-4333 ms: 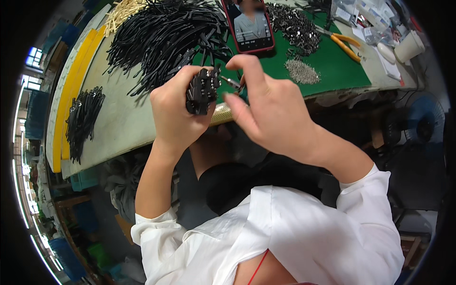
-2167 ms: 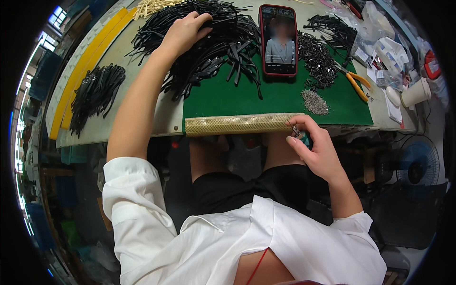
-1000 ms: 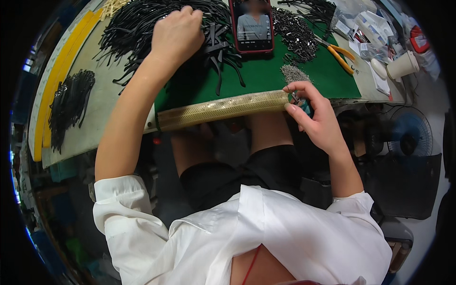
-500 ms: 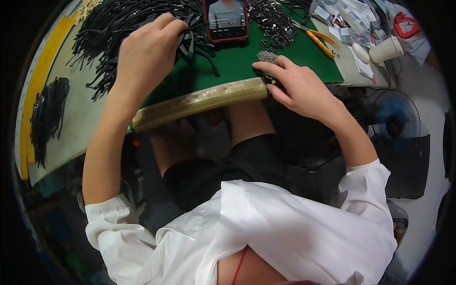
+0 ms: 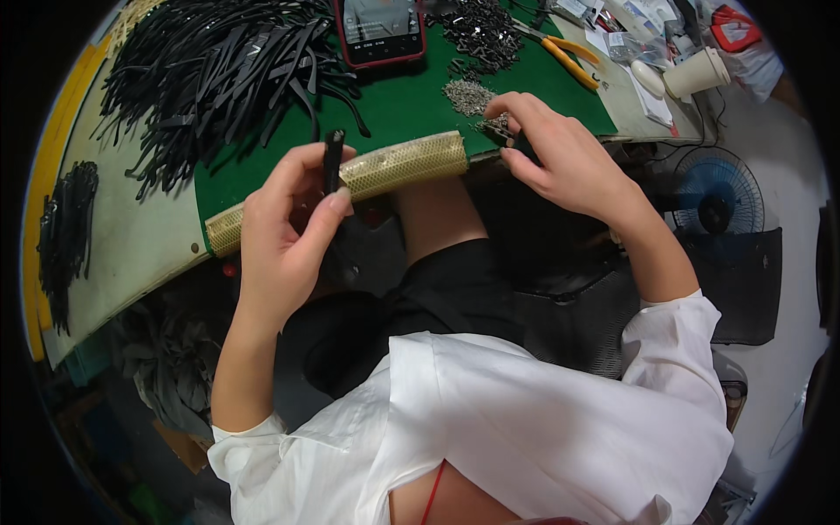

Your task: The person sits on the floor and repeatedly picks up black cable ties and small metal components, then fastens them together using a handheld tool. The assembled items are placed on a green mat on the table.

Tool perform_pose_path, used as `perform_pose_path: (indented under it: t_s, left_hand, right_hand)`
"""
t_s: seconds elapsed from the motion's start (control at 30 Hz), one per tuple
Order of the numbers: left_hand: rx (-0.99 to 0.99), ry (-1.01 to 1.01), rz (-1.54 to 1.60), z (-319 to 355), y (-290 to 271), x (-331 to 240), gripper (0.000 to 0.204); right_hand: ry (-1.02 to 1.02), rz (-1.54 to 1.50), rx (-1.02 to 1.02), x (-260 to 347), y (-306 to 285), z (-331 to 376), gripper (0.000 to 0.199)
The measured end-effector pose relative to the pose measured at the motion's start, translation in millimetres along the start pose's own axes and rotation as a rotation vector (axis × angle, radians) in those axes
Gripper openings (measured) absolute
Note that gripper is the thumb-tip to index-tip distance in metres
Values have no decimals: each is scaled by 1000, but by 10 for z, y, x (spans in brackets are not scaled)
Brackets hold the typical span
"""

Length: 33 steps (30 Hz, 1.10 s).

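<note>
Green matting (image 5: 411, 105) covers part of the workbench (image 5: 162, 236); a white cup's (image 5: 697, 73) contents are hidden. Before the gold mesh roll (image 5: 402, 164), the left hand (image 5: 284, 229) pinches slim black spectacle temples (image 5: 332, 163), long axis running up the view. The right hand (image 5: 573, 162) curls round a mostly hidden dark object (image 5: 527, 147).

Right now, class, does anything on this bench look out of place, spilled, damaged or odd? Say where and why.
Nothing is clearly spilled or broken. The black strips fan out untidily; the white cup at right leans, though fisheye bending may explain it.
</note>
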<state>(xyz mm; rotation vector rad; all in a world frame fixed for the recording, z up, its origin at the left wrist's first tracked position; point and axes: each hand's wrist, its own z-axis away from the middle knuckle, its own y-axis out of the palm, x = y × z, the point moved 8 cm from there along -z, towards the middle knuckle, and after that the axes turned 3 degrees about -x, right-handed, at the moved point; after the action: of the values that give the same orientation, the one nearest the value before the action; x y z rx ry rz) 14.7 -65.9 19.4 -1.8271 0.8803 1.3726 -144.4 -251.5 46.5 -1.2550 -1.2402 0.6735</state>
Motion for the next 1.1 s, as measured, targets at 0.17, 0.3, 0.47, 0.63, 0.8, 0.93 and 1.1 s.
perform_pose_path:
  t_s: [0.17, 0.3, 0.47, 0.63, 0.8, 0.93, 1.1]
  left_hand:
    - [-40, -41, -18, -123, -43, 106, 34]
    - [-48, -20, 5, -154, -41, 104, 35]
    - [-74, 8, 13, -144, -59, 142, 38]
    - [-60, 11, 11, -123, -43, 141, 35]
    - [-55, 6, -56, -129, -49, 84, 29]
    - [-74, 14, -36, -139, -64, 15, 24]
    - [-71, 37, -85, -85, -90, 27, 22]
  right_hand:
    - [14, 45, 147, 58, 31, -52, 28]
    - [16, 65, 144, 66, 28, -76, 27]
    - [20, 52, 144, 61, 54, -112, 26]
    - [8, 41, 117, 100, 53, -141, 25]
    - [-15, 40, 110, 171, 53, -231, 25]
    - [-12, 46, 103, 138, 63, -251, 27]
    - [-5, 75, 113, 133, 81, -258, 30]
